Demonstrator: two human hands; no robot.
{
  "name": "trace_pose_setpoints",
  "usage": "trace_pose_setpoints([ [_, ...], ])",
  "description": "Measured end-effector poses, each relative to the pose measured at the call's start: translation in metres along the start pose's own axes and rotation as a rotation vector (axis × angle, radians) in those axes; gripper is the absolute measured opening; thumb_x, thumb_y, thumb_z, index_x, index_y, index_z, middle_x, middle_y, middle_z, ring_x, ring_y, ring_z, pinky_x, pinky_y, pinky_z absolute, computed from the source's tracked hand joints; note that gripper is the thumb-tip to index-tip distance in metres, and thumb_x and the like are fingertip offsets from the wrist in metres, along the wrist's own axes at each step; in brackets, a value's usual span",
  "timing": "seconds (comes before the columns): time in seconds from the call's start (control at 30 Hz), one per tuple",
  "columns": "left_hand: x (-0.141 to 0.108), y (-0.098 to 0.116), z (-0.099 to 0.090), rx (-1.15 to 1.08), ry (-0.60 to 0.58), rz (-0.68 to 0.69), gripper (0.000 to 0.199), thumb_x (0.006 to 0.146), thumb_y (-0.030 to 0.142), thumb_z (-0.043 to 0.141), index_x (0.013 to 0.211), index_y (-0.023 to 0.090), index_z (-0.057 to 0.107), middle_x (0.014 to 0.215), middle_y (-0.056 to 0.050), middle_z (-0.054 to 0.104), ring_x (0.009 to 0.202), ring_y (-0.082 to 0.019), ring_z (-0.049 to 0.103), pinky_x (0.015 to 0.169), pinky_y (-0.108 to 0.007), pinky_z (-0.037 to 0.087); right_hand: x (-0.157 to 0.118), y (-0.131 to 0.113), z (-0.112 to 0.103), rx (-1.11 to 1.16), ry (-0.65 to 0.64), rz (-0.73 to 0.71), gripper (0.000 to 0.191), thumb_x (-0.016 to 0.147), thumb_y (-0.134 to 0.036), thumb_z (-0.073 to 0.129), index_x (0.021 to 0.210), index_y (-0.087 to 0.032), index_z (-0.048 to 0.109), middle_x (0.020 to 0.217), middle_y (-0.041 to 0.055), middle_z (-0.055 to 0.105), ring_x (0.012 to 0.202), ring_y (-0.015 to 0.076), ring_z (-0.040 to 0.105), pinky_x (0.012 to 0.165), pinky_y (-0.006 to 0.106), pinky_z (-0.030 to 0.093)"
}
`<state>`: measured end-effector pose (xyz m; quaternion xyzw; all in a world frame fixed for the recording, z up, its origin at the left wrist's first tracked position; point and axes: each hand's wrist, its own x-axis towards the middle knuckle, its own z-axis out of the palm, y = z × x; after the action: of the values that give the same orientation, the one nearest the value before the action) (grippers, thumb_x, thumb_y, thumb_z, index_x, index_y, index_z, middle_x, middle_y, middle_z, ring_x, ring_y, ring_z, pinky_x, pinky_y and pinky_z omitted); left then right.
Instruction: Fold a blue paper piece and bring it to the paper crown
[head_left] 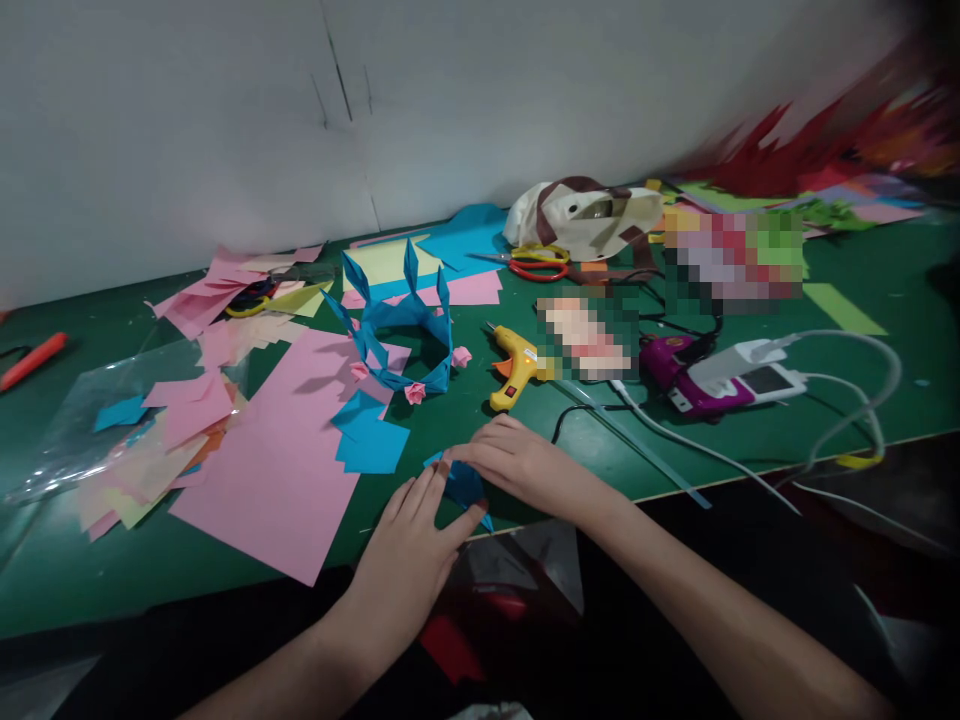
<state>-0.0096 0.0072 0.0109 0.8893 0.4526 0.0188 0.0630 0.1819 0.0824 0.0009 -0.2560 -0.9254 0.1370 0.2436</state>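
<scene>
A small folded piece of blue paper [466, 487] lies near the table's front edge, partly covered by my fingers. My left hand [416, 525] holds it against the table, with the thumb at its lower side and the fingers along its left. From the right, my right hand [525, 460] has its closed fingers on the upper edge, the fingertips of both hands meeting there. Just behind stands a blue paper crown [409, 340] with pointed tips and pink paper roses [415, 393]. Several blue paper squares [375, 440] sit left of my hands. A yellow glue gun [514, 368] rests beyond my right hand.
Left are a large pink sheet [277, 470], paper scraps and a plastic sleeve [82, 420]. Red-handled scissors [536, 268] and a white bag [581, 222] lie at the back. A purple power strip [694, 385] trails cables on the right, near a clear glue stick [637, 445].
</scene>
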Motion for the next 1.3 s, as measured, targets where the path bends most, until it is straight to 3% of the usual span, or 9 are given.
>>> trace_pose_setpoints([
  [0.17,-0.002,0.000,0.011,0.123,0.050,0.027,0.046,0.082,0.015,0.057,0.124,0.031,0.051,0.136,-0.014,0.046,0.123,-0.029,0.045,0.094,-0.045,0.044,0.000,0.001,-0.003,-0.001,-0.040,-0.017,0.028,0.092,-0.013,0.039,0.116,-0.017,0.053,0.093,0.0045,0.065,0.086,0.0135,0.057,0.080,0.030,0.043],
  [0.43,0.003,-0.004,0.001,0.144,0.057,0.073,0.045,0.082,0.017,0.057,0.124,0.033,0.050,0.128,-0.014,0.049,0.120,-0.031,0.045,0.086,-0.044,0.046,-0.005,0.005,-0.002,0.083,-0.044,0.102,0.031,0.091,-0.017,0.042,0.119,-0.022,0.056,0.093,0.0059,0.063,0.088,0.0143,0.056,0.078,0.028,0.049],
  [0.7,0.007,-0.005,-0.007,0.111,0.045,0.105,0.050,0.076,0.012,0.062,0.121,0.031,0.052,0.129,-0.017,0.047,0.118,-0.034,0.046,0.086,-0.046,0.047,-0.004,0.000,-0.008,-0.073,-0.087,-0.031,0.035,0.092,-0.010,0.037,0.123,-0.016,0.052,0.083,0.0045,0.065,0.085,0.0150,0.056,0.083,0.034,0.041],
  [0.83,0.006,-0.007,-0.012,0.062,-0.005,0.090,0.056,0.074,0.008,0.062,0.123,0.032,0.050,0.128,-0.014,0.049,0.119,-0.032,0.046,0.089,-0.045,0.046,-0.004,0.000,-0.007,-0.040,-0.054,0.004,0.034,0.093,-0.012,0.036,0.123,-0.018,0.051,0.087,0.0041,0.066,0.085,0.0142,0.055,0.082,0.033,0.039],
  [0.93,0.004,-0.011,-0.016,0.012,-0.012,0.078,0.067,0.073,0.008,0.062,0.133,0.026,0.039,0.132,-0.015,0.047,0.122,-0.030,0.044,0.093,-0.044,0.044,-0.006,0.002,-0.003,-0.005,-0.003,0.041,0.032,0.092,-0.014,0.039,0.120,-0.020,0.053,0.092,0.0042,0.065,0.087,0.0140,0.054,0.081,0.031,0.039],
  [1.07,0.003,-0.018,-0.018,-0.053,-0.016,0.078,0.064,0.074,0.017,0.064,0.133,0.013,0.038,0.133,-0.015,0.048,0.124,-0.028,0.041,0.098,-0.042,0.039,-0.006,0.002,0.000,-0.046,0.008,0.046,0.030,0.091,-0.013,0.041,0.118,-0.019,0.053,0.084,0.0026,0.063,0.081,0.0134,0.053,0.082,0.032,0.037],
  [1.2,0.005,-0.020,-0.017,-0.026,-0.045,-0.009,0.064,0.074,0.034,0.068,0.130,0.017,0.043,0.135,-0.012,0.047,0.118,-0.030,0.043,0.094,-0.045,0.039,-0.004,-0.001,-0.002,-0.111,0.065,0.057,0.025,0.090,-0.014,0.042,0.111,-0.018,0.056,0.079,0.0033,0.060,0.079,0.0151,0.051,0.078,0.031,0.037],
  [1.3,0.005,-0.017,-0.015,0.025,-0.021,-0.144,0.075,0.068,0.049,0.070,0.131,0.020,0.044,0.134,-0.013,0.047,0.111,-0.033,0.045,0.090,-0.050,0.037,-0.003,-0.004,-0.003,-0.077,0.099,0.084,0.016,0.089,-0.025,0.048,0.098,-0.016,0.058,0.079,0.0044,0.059,0.077,0.0164,0.050,0.071,0.029,0.037],
])
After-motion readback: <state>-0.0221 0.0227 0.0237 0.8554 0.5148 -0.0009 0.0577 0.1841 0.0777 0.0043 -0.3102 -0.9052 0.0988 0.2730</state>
